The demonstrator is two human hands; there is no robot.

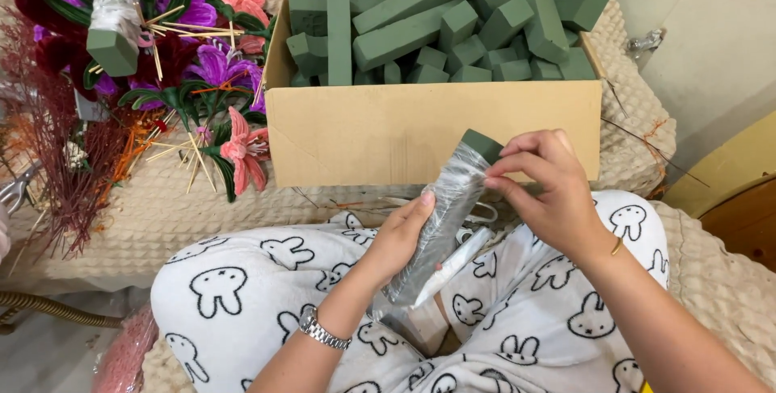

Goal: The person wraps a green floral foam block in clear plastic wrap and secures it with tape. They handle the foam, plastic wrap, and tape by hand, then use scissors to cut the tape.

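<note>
The left hand (402,235) grips the green foam block (446,215) over the lap, fingers closed around it; the right hand (543,187) pinches clear wrap (453,191) at its top — best pulled taut, evenly.

Left hand (402,235) cupped, fingers curled; right hand (543,191) raised, fingers (505,168) pinched together.

Tan cardboard box (428,138), open top, just beyond knees.

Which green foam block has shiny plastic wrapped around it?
The green foam block held between the left hand and right hand; those in the cardboard box are bare.
</note>
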